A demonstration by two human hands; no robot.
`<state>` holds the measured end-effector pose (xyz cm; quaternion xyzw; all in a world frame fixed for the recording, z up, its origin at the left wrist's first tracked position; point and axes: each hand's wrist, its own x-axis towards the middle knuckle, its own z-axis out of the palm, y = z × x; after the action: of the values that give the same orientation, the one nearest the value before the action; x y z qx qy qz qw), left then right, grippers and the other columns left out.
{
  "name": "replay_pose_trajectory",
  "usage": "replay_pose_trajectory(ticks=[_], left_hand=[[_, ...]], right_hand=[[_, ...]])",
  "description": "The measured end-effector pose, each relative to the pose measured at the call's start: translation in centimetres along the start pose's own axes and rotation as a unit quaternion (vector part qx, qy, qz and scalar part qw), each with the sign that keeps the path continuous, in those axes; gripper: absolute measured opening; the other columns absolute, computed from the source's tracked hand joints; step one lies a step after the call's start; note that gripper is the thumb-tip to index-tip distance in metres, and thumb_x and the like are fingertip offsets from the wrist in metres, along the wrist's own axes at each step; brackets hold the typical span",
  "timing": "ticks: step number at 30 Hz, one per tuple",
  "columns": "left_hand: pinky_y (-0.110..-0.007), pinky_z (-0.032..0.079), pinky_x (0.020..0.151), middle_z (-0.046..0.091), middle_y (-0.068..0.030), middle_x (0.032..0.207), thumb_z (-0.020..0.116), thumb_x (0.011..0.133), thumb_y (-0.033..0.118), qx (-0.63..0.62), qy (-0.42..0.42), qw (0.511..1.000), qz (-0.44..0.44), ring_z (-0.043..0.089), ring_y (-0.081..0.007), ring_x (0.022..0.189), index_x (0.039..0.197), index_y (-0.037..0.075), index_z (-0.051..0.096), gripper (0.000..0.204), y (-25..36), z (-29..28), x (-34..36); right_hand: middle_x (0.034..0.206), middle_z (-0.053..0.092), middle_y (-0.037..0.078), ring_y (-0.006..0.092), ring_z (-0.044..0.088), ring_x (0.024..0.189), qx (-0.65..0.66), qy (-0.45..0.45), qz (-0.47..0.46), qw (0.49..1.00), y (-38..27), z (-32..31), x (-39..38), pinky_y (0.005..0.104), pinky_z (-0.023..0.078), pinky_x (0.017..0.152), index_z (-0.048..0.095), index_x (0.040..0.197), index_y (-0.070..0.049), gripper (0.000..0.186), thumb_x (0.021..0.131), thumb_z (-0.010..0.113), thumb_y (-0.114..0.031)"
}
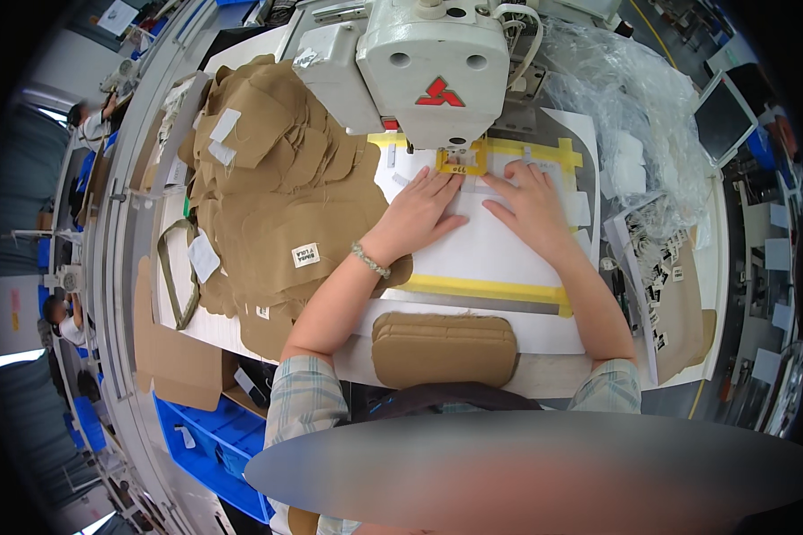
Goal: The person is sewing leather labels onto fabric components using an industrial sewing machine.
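Observation:
My left hand lies flat, fingers stretched toward a small yellow frame below the head of a white sewing machine. On the frame's other side my right hand rests with its fingers spread. Both hands press on a white sheet edged with yellow tape. Whether a small piece lies under the fingertips at the frame, I cannot tell. Left of my left forearm spreads a large heap of brown fabric pieces, one with a small white label.
A stack of brown padded pieces lies at the table's near edge. Clear plastic film bunches at the right, above a tray of small labels. A blue crate stands at lower left, beside an open cardboard box. Other people sit far left.

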<state>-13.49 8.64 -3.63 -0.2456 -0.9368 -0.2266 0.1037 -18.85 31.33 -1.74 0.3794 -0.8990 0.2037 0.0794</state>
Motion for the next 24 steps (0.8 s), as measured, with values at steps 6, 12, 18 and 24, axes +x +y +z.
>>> replay_pose_trajectory(ticks=[6,12,18,24], left_hand=[[-0.046,0.035,0.112,0.056,-0.0222,0.125,0.064,0.089,0.039,0.024,0.011,1.0,-0.003,0.053,-0.0372,0.12,0.131,-0.007,0.05,0.063,0.3,0.4,0.1],[-0.045,0.035,0.112,0.056,-0.0231,0.124,0.064,0.089,0.041,0.04,0.023,0.999,-0.023,0.053,-0.039,0.121,0.129,-0.008,0.051,0.065,0.5,0.8,0.0],[-0.047,0.035,0.111,0.055,-0.0255,0.128,0.066,0.088,0.04,0.025,0.023,0.999,-0.032,0.053,-0.0437,0.119,0.13,-0.006,0.05,0.065,0.8,1.2,0.2],[-0.044,0.033,0.113,0.055,-0.0271,0.126,0.064,0.088,0.044,0.039,0.023,0.999,-0.024,0.051,-0.0405,0.124,0.129,-0.01,0.05,0.07,0.7,1.6,0.0]], right_hand=[[0.104,0.054,0.009,0.0276,0.052,0.101,0.009,0.0,0.015,1.0,0.0,-0.1,0.2,0.0397,0.042,0.09,0.07,0.115,-0.011,0.035,0.082,0.073,-0.023],[0.104,0.054,0.009,0.028,0.052,0.102,0.011,-0.008,0.02,1.0,-0.3,-0.3,0.3,0.0401,0.042,0.091,0.07,0.115,-0.01,0.036,0.082,0.073,-0.023],[0.106,0.055,0.01,0.0281,0.052,0.102,0.015,-0.006,0.022,1.0,-0.3,0.3,0.4,0.0406,0.041,0.092,0.069,0.115,-0.008,0.037,0.082,0.073,-0.023],[0.104,0.053,0.007,0.0248,0.052,0.102,0.002,0.017,0.004,1.0,-0.2,0.6,0.5,0.0397,0.041,0.087,0.069,0.113,-0.01,0.035,0.081,0.073,-0.026]])
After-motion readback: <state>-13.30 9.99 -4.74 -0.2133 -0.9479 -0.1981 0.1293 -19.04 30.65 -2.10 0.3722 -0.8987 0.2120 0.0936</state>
